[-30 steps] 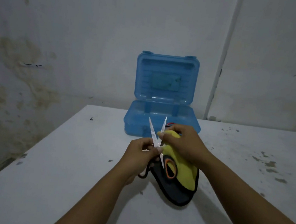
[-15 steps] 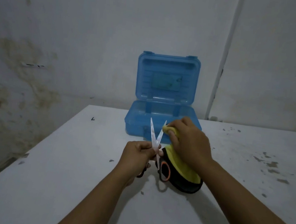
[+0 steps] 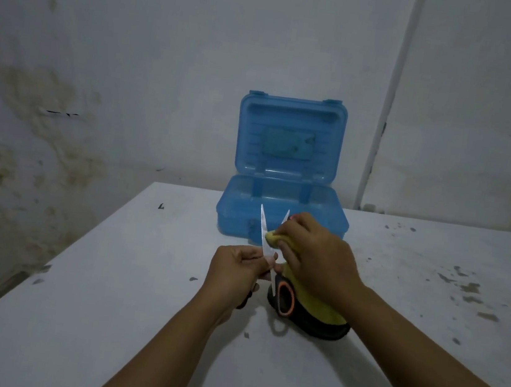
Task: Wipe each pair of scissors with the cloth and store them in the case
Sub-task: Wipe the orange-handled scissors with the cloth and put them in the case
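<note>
Scissors stand blades-up and splayed open in a V over the white table, just in front of the open blue plastic case. Since a second ago the right hand has climbed the right blade: the wad of yellow cloth was down near the pivot, and now it sits well up the blade, close to the tip, which pokes out just above the knuckles. That reads as a wiping stroke nearly run out to the end of this blade, so this pair looks partly cleaned and not yet ready for storing; the left blade stands bare and I judge it is the next to be wiped. The handles have also tipped a little, with the orange-lined finger loop now standing on the table below the hands.

The left hand is curled closed, thumb and fingers pinching the scissors around the pivot to hold them steady, wrist low over the table. The right hand is curled over the cloth, fingers pressing it round the right blade, palm down and forearm reaching in from the lower right. The rest of the cloth trails down under that wrist, yellow on top with a dark underside lying on the table beside the loop. The case base sits behind, lid upright, and what it holds I cannot tell
</note>
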